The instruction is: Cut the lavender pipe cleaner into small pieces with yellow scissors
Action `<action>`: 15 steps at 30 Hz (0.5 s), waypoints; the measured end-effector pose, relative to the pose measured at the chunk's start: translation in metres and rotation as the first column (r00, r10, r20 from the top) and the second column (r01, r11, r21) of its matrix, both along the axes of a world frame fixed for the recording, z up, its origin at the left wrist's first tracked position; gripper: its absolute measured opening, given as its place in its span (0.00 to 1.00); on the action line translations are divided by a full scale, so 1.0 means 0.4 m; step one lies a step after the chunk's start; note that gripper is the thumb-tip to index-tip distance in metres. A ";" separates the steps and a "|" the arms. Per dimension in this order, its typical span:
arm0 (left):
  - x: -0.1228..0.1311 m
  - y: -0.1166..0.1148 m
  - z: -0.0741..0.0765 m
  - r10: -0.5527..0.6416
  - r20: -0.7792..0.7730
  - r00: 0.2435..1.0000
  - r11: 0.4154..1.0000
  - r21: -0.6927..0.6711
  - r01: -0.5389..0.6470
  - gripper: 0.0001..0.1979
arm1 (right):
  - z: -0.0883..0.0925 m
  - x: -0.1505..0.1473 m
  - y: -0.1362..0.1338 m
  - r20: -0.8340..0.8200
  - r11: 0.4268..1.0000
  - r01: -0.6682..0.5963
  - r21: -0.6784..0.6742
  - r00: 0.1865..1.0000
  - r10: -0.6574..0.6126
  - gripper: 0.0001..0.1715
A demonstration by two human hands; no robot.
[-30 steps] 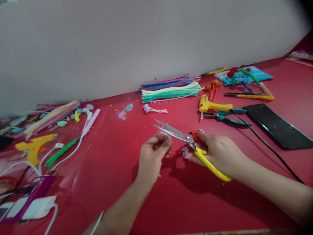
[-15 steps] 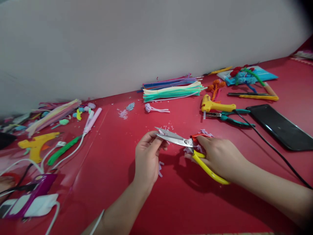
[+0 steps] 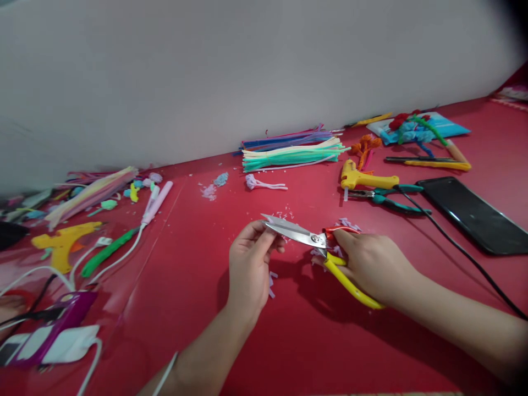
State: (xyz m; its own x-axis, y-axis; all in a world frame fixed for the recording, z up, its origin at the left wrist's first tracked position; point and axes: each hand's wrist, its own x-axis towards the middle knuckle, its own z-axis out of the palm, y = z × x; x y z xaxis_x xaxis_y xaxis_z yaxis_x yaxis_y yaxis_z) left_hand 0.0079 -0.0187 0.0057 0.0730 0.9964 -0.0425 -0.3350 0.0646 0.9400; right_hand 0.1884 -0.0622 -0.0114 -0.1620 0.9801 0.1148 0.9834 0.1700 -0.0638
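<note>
My right hand (image 3: 371, 263) grips the scissors (image 3: 297, 232) by their red and yellow handles, blades pointing left. The blades are nearly closed at the fingertips of my left hand (image 3: 251, 258), where a small piece of lilac pipe cleaner (image 3: 270, 219) shows between them. My left thumb and fingers are pinched on that piece, mostly hidden. Short lilac cuttings (image 3: 271, 285) lie beside my left hand, and more cuttings (image 3: 348, 223) lie by the scissor handles.
Bundled pipe cleaners (image 3: 292, 155) and a lilac flower piece (image 3: 264, 183) lie behind my hands. At right are a yellow glue gun (image 3: 367, 179), pliers (image 3: 396, 204) and a phone (image 3: 474, 214). Another glue gun (image 3: 64, 245) and a power strip (image 3: 61, 330) are at left.
The scissor blades have closed further and the yellow handle has moved slightly inward. Both hands are otherwise almost in the same place.
</note>
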 end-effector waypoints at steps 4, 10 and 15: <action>-0.001 0.000 0.000 -0.005 0.004 1.000 1.000 -0.013 0.006 0.01 | -0.003 0.000 0.000 0.003 1.000 0.003 0.011 1.000 -0.003 0.20; -0.003 0.000 0.001 -0.002 0.012 1.000 1.000 -0.016 0.002 0.02 | -0.007 0.001 0.000 -0.001 1.000 0.000 -0.003 1.000 0.000 0.19; -0.002 -0.001 0.003 -0.004 0.015 1.000 1.000 -0.008 0.004 0.02 | -0.008 0.002 -0.001 -0.001 1.000 -0.008 0.003 1.000 0.008 0.18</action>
